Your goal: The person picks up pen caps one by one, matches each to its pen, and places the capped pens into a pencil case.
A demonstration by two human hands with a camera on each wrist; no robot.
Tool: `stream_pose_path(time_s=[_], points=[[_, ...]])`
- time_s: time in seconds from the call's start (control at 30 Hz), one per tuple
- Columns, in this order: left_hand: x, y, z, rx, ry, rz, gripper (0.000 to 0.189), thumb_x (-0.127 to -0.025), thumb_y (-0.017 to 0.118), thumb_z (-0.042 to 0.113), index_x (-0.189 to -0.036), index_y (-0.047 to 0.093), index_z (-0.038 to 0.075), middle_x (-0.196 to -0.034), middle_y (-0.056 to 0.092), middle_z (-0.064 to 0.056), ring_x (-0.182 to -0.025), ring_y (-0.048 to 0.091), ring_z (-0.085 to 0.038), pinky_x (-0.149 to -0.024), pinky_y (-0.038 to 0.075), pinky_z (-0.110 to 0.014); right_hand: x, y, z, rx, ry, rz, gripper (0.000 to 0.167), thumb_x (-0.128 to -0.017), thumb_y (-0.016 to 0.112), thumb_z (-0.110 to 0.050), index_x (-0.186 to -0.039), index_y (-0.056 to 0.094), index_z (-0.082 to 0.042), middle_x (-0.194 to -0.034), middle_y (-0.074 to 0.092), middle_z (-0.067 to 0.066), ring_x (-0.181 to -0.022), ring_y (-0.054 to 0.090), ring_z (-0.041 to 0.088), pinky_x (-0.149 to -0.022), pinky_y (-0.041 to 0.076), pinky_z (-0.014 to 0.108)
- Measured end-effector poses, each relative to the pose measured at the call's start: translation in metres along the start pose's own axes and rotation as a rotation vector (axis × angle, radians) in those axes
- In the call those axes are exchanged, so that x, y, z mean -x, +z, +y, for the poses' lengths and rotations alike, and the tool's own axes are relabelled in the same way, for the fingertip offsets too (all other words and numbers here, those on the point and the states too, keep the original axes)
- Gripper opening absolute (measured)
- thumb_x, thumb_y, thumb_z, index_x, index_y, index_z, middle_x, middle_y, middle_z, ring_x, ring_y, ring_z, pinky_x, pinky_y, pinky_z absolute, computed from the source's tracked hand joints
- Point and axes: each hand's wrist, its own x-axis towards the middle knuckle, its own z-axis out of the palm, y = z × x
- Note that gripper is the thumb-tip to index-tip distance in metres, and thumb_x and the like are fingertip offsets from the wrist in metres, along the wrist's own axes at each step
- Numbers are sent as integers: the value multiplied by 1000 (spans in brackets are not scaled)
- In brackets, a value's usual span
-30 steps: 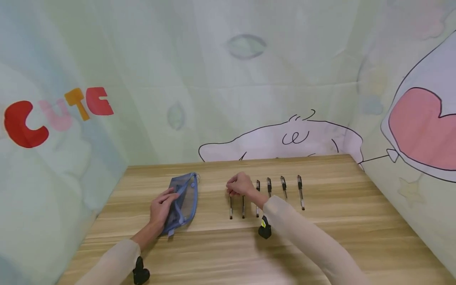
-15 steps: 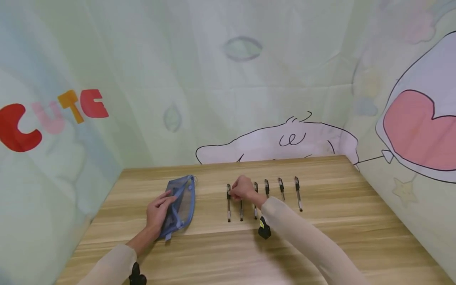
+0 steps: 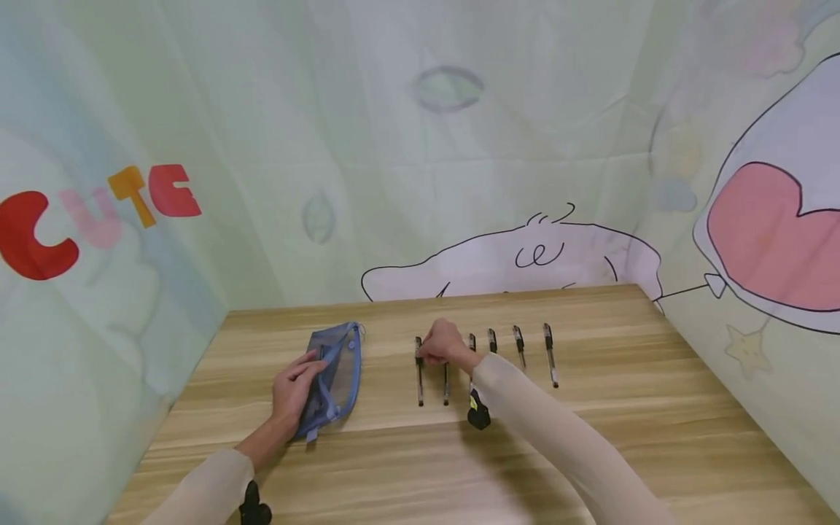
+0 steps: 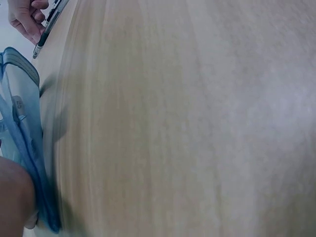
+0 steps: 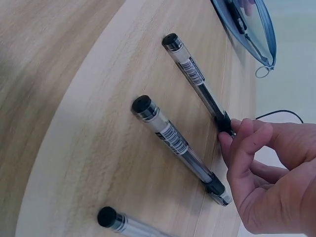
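My left hand (image 3: 294, 390) grips the near side of a blue mesh zip pencil case (image 3: 348, 372), whose mouth gapes. Through the mesh, the right wrist view gives a glimpse of a dark pen (image 5: 237, 17) inside the case. To the right, my right hand (image 3: 445, 343) is at the cap end of the leftmost clear-barrelled gel pen (image 3: 421, 383); in the right wrist view my fingertips (image 5: 227, 140) pinch its black cap. That pen lies on the table. A second pen (image 5: 173, 138) lies just beside it, partly under my hand in the head view.
Several more capped pens (image 3: 551, 357) lie in a row further right, some partly behind my right forearm. They rest on a wood-grain table (image 3: 394, 467). A printed curtain (image 3: 295, 146) encloses the back and sides.
My right hand came back from above the leftmost pen, uncovering it, then settled at its cap from the right side. My left hand stays on the pencil case. The head view shifted slightly.
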Motion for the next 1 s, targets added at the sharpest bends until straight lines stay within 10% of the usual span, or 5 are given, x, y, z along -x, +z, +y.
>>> stream_pose_path(time_s=[0.17,0.43,0.67,1.0], points=[[-1,0,0,-11,-2,1,34,-94,72,20,-114,72,-7,-146,62,-9,-145,49,-22,-113,39,-20,1,1,-4,-4,-1,-10,18,-86,79,-2,-71,76,7,-47,59,1,-37,45,7,-38,40,16],[-4,-2,-2,-8,10,-1,35,-94,72,20,-115,71,-7,-145,62,-9,-145,48,-24,-120,38,-33,-7,5,-3,1,-7,-8,19,-87,79,-3,-70,76,5,-44,57,-3,-37,50,5,-37,43,15],[-4,0,-3,-1,13,1,32,-93,72,19,-112,73,-7,-144,63,-10,-144,49,-23,-114,39,-21,-5,7,-7,-234,39,-96,9,-88,75,3,-90,76,11,-51,59,-1,-41,49,4,-40,43,14],[-2,-2,-1,-2,11,-20,37,-95,71,20,-116,70,-10,-146,61,-12,-146,46,-28,-124,35,-41,-4,23,-32,-505,25,-141,22,-93,72,-2,-112,74,9,-78,74,7,-49,46,4,-49,39,18]])
